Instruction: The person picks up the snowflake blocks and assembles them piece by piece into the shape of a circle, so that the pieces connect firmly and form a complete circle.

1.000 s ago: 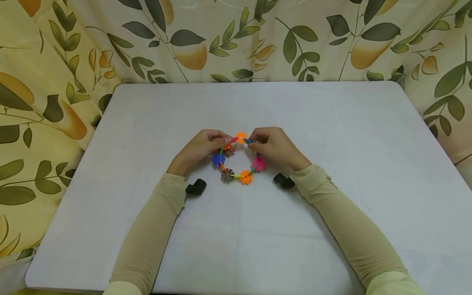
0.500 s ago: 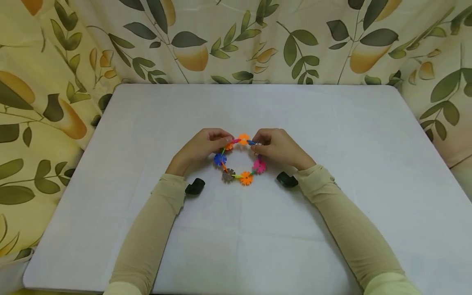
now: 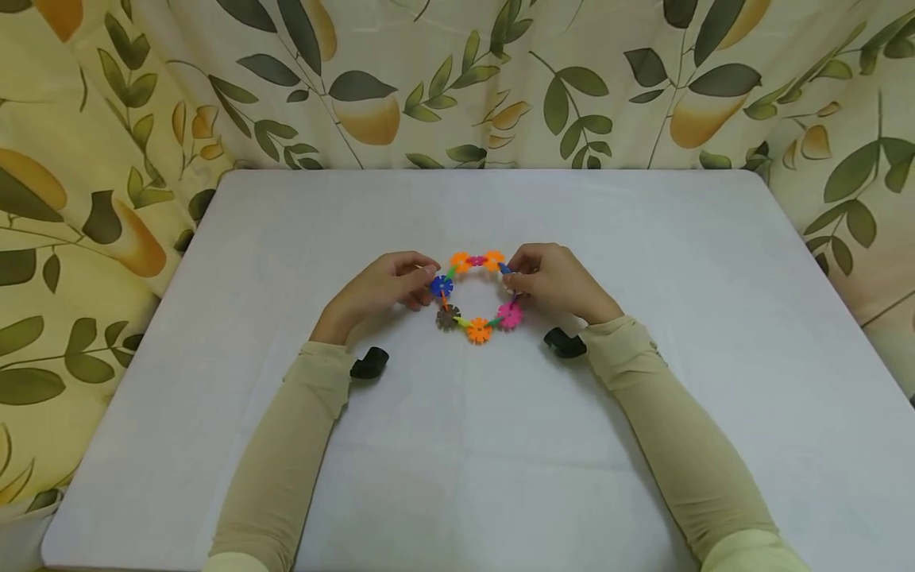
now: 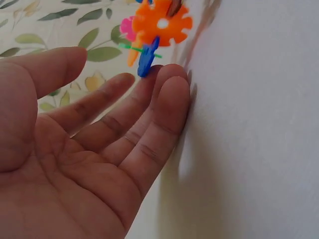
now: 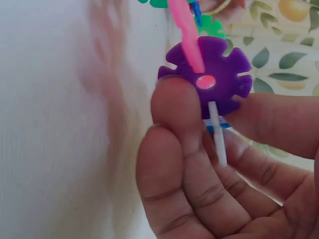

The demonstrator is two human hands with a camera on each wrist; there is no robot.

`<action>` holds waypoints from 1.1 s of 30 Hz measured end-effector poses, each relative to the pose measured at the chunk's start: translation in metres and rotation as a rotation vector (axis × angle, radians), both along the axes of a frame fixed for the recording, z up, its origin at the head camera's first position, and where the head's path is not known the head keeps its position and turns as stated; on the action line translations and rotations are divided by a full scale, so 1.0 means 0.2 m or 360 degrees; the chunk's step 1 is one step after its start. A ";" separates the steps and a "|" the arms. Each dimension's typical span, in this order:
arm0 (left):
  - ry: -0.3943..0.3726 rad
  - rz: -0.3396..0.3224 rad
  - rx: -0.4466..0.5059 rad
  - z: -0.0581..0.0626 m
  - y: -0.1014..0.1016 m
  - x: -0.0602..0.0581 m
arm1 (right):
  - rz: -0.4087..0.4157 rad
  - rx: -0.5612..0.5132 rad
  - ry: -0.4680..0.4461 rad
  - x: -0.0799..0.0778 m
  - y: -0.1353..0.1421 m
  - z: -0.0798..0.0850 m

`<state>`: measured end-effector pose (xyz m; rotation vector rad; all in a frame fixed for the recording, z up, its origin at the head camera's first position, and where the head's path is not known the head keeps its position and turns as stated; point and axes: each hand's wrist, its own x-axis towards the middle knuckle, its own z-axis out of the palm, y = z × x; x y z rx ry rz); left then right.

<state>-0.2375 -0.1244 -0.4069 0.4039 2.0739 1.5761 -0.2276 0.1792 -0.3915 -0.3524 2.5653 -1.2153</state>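
Note:
A ring of notched, flower-shaped interlocking discs (image 3: 479, 331) is held over the white table, in orange, pink, blue, brown and green. My left hand (image 3: 382, 290) is beside its blue disc (image 3: 442, 286). In the left wrist view the thumb stands apart from the loosely bent fingers, and a blue disc seen edge-on (image 4: 147, 59) is at the fingertips, below an orange disc (image 4: 174, 32). My right hand (image 3: 561, 278) pinches the ring's right side. Up close, a purple disc (image 5: 224, 55) sits between its thumb and fingers, with a pink disc (image 5: 187, 37) and a white disc (image 5: 218, 134) slotted in.
A white cloth covers the table (image 3: 457, 477). Leaf-patterned curtains (image 3: 465, 79) hang behind it and along both sides. Small black devices sit by the wrists, one at the left sleeve (image 3: 369, 363) and another at the right (image 3: 565, 343).
The ring has shifted right and slightly away. My left hand has let go of its upper-left discs, which now show as orange and pink. My right hand, still pinching, has moved a little right.

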 end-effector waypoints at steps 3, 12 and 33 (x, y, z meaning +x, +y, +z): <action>-0.0020 -0.0010 0.0020 -0.02 0.02 0.00 | -0.0033 -0.0027 -0.0075 -0.01 0.02 0.00; -0.0128 0.0207 0.0211 -0.05 0.08 0.01 | -0.0070 -0.0200 -0.0220 -0.05 0.07 -0.01; -0.0420 0.0331 0.0481 -0.07 0.08 0.00 | 0.0008 -0.0469 -0.0445 -0.06 0.18 -0.04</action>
